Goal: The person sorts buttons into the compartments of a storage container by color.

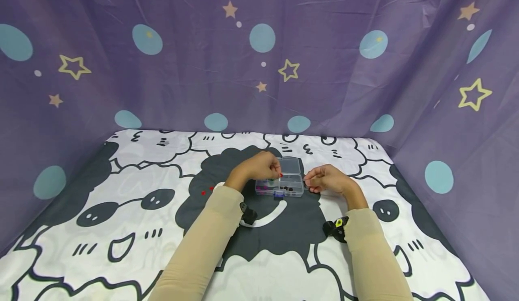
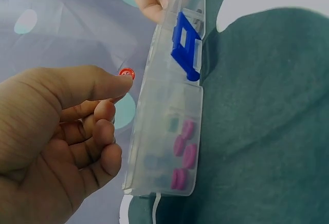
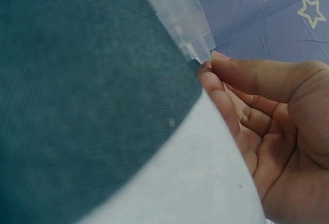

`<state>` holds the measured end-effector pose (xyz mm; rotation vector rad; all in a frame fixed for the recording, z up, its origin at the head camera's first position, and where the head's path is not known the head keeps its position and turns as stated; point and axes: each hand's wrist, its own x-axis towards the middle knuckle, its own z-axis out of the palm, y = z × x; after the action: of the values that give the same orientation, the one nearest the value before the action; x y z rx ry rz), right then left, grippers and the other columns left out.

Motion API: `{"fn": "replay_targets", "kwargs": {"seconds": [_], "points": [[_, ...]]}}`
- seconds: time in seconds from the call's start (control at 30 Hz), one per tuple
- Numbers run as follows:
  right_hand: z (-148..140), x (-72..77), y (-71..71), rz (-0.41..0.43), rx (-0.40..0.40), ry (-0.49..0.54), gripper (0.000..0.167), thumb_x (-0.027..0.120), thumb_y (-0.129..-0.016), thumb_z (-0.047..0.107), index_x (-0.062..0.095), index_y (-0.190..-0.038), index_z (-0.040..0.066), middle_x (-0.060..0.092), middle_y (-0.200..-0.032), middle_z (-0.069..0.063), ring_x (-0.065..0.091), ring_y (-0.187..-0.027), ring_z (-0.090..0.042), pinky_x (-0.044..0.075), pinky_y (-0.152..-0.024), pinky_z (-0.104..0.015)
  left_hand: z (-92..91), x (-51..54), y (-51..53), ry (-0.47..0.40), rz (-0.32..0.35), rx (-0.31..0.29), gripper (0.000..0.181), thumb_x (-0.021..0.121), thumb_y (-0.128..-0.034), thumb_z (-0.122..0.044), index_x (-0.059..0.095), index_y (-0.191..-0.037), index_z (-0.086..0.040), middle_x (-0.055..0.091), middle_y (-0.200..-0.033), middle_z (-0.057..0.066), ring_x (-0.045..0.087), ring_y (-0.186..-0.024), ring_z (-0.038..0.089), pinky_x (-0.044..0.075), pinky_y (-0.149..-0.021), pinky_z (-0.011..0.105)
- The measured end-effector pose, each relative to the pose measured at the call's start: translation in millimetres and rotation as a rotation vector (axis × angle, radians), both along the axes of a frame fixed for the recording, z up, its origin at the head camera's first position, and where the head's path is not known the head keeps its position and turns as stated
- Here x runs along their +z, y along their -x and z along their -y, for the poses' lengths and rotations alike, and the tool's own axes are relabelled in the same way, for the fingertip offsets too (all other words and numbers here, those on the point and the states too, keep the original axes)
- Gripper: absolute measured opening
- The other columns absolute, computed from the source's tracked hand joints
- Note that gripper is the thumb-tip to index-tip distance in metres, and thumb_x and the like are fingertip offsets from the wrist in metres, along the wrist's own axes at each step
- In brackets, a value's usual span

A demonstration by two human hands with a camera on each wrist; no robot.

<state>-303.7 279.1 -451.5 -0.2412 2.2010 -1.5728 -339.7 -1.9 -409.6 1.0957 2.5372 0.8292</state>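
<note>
A clear plastic compartment box [image 1: 279,193] with a blue latch [image 2: 186,47] stands with its lid [image 1: 290,165] raised at the back. My left hand [image 1: 261,166] is over the box's left part, pinching a red button [image 2: 126,73] between thumb and forefinger. Pink buttons [image 2: 189,156] lie in the front left compartment, and small dark pieces [image 1: 287,188] in the front right one. Beside the box's right end is my right hand [image 1: 327,179], thumb and forefinger together at its corner. Whether they pinch anything is too small to tell.
Two loose red buttons [image 1: 203,193] lie on the dark patch of the cartoon-print cloth [image 1: 267,238], left of the box. A purple curtain [image 1: 324,93] with stars and dots hangs behind the cloth and along both sides.
</note>
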Motion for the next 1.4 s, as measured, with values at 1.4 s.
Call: {"fn": "replay_targets", "kwargs": {"seconds": [1.4], "points": [[-0.6,-0.8,-0.2,-0.011,-0.007,-0.016,0.02,0.069,-0.096,0.003,0.069,-0.113,-0.008,0.072,-0.085,-0.008,0.069,-0.074,-0.017,0.059,-0.07,-0.031,93.3,2.2,-2.5,0.092,-0.028,0.145,0.008,0.069,-0.0953,-0.012,0.076,-0.091,-0.009,0.068,-0.08,0.0,0.058,-0.068,0.014,0.05,-0.068,0.033]]}}
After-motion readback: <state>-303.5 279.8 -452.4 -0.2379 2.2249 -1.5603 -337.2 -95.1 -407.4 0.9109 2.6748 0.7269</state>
